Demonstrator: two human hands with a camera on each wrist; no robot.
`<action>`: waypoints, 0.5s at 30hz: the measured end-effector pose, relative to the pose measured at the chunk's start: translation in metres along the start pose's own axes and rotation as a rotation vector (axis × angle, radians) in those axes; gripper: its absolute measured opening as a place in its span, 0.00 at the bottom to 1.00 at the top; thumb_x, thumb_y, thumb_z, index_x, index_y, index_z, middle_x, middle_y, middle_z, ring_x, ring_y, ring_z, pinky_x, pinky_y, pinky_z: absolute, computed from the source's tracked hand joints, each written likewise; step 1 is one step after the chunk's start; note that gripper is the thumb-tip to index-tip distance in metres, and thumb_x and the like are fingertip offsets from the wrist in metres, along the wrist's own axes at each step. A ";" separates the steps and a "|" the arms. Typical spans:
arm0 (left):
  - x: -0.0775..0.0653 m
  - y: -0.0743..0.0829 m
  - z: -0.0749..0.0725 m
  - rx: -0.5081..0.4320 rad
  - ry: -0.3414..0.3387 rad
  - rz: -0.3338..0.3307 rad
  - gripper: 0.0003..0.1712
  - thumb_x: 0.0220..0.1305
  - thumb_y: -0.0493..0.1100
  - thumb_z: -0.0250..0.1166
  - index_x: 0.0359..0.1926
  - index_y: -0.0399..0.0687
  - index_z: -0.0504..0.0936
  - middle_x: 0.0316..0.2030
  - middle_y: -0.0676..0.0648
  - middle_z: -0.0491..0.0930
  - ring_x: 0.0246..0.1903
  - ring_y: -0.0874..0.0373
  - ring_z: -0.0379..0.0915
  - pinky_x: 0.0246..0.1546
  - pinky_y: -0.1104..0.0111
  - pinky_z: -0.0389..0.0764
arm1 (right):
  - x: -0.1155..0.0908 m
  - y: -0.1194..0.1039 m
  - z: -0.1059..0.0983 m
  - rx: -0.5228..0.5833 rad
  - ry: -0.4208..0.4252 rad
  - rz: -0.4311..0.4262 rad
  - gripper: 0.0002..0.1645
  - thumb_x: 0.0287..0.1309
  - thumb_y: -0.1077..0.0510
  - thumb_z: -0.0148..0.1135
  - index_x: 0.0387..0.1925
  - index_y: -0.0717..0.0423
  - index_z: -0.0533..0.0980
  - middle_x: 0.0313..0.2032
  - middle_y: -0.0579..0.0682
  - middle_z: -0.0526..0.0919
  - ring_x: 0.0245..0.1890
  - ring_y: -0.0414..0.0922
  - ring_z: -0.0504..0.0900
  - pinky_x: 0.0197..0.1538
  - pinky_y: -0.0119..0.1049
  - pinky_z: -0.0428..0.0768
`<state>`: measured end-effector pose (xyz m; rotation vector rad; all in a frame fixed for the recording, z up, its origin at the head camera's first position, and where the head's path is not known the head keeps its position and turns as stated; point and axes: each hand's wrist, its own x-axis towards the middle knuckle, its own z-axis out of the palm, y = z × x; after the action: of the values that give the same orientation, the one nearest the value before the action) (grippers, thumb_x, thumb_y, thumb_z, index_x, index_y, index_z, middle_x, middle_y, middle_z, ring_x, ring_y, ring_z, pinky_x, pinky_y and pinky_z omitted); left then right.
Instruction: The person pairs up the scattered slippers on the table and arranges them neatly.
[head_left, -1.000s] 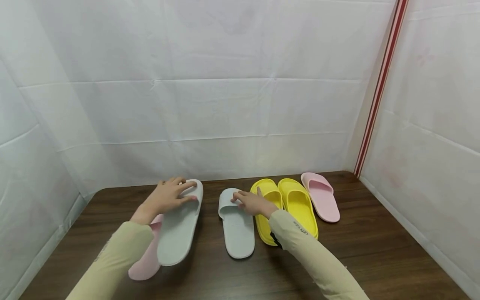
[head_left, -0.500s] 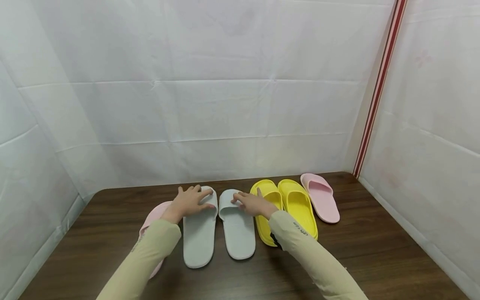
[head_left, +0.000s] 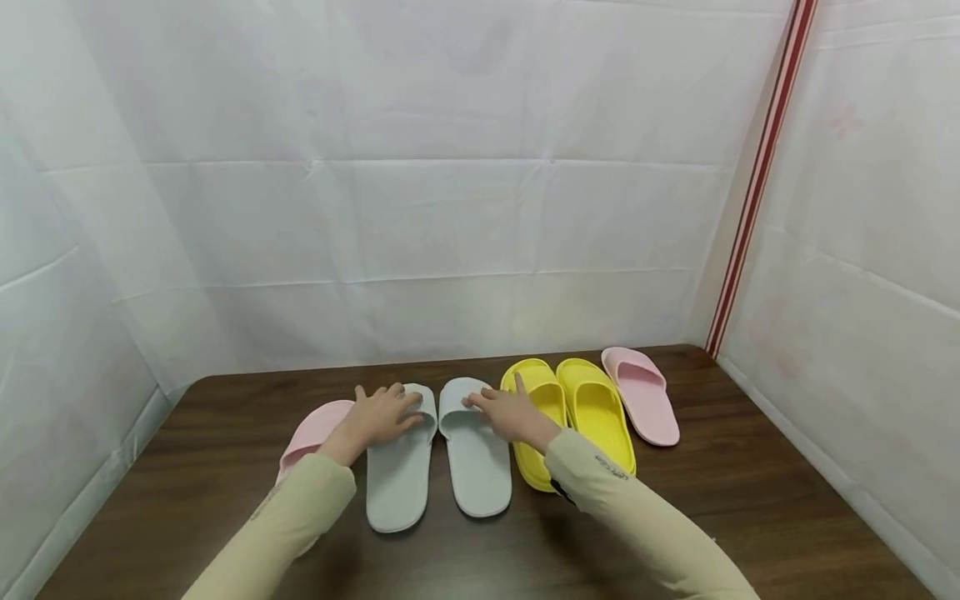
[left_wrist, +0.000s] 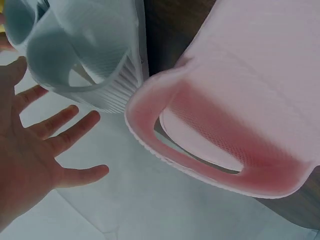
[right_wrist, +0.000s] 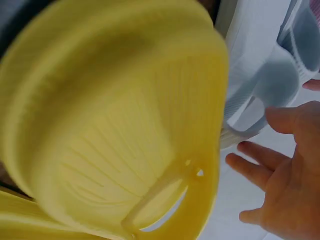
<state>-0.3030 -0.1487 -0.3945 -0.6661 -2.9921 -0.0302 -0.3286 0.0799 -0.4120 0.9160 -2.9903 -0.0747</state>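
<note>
Two pale grey slide slippers lie side by side on the table, toes toward the back wall. My left hand (head_left: 384, 417) is over the strap of the left grey slipper (head_left: 397, 492). In the left wrist view, the fingers of this hand (left_wrist: 35, 145) are spread and straight beside the grey strap (left_wrist: 100, 45). My right hand (head_left: 510, 414) reaches across a yellow slipper to the strap of the right grey slipper (head_left: 480, 483). Its fingers (right_wrist: 250, 170) are extended in the right wrist view, with the thumb at the strap's edge.
A pair of yellow slippers (head_left: 600, 421) stands right of the grey pair, and a pink slipper (head_left: 651, 404) lies beyond them. Another pink slipper (head_left: 318, 425) is partly hidden under my left forearm. White sheeting (head_left: 435, 217) rises behind the dark wooden table (head_left: 187, 475).
The left grey slipper, tilted over the left pink one, moved right with my left hand and now lies flat beside the other grey slipper. My right hand has stayed almost in place.
</note>
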 end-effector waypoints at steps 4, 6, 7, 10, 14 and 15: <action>-0.019 0.006 -0.001 0.019 0.030 0.012 0.22 0.61 0.51 0.55 0.54 0.48 0.69 0.50 0.40 0.71 0.46 0.43 0.72 0.44 0.37 0.62 | -0.013 -0.002 0.001 -0.073 0.028 -0.038 0.28 0.62 0.51 0.49 0.64 0.36 0.58 0.60 0.49 0.68 0.57 0.45 0.71 0.63 0.61 0.49; -0.028 0.009 0.000 0.039 0.054 0.014 0.23 0.60 0.51 0.56 0.55 0.46 0.68 0.50 0.40 0.71 0.45 0.43 0.72 0.41 0.40 0.64 | -0.020 -0.002 0.004 -0.092 0.039 -0.056 0.31 0.61 0.49 0.50 0.65 0.38 0.55 0.61 0.50 0.67 0.59 0.44 0.69 0.63 0.61 0.50; -0.033 0.011 0.001 0.047 0.063 0.014 0.24 0.60 0.51 0.56 0.55 0.45 0.68 0.50 0.40 0.71 0.45 0.43 0.72 0.41 0.40 0.65 | -0.024 -0.002 0.006 -0.095 0.043 -0.059 0.32 0.60 0.48 0.51 0.65 0.39 0.55 0.62 0.50 0.66 0.60 0.44 0.68 0.63 0.61 0.50; -0.043 0.015 0.003 0.051 0.063 0.006 0.27 0.61 0.51 0.55 0.57 0.41 0.67 0.52 0.39 0.70 0.45 0.42 0.72 0.42 0.40 0.65 | -0.032 -0.003 0.011 -0.100 0.055 -0.059 0.34 0.60 0.47 0.51 0.66 0.43 0.54 0.63 0.51 0.64 0.61 0.44 0.67 0.63 0.61 0.50; -0.048 0.018 0.004 0.015 0.029 -0.025 0.29 0.62 0.51 0.53 0.58 0.37 0.66 0.56 0.36 0.67 0.49 0.39 0.70 0.45 0.37 0.62 | -0.037 -0.006 0.010 -0.103 0.059 -0.040 0.34 0.60 0.46 0.51 0.66 0.46 0.55 0.64 0.51 0.63 0.61 0.44 0.67 0.63 0.60 0.50; -0.048 0.019 0.004 0.004 0.022 -0.036 0.30 0.62 0.52 0.53 0.58 0.35 0.65 0.56 0.36 0.67 0.50 0.39 0.69 0.46 0.37 0.61 | -0.037 -0.007 0.009 -0.102 0.060 -0.034 0.34 0.60 0.46 0.51 0.66 0.47 0.55 0.64 0.51 0.63 0.60 0.44 0.68 0.64 0.60 0.50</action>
<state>-0.2516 -0.1519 -0.4025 -0.6077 -2.9823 -0.0334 -0.2939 0.0952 -0.4217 0.9403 -2.8867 -0.1949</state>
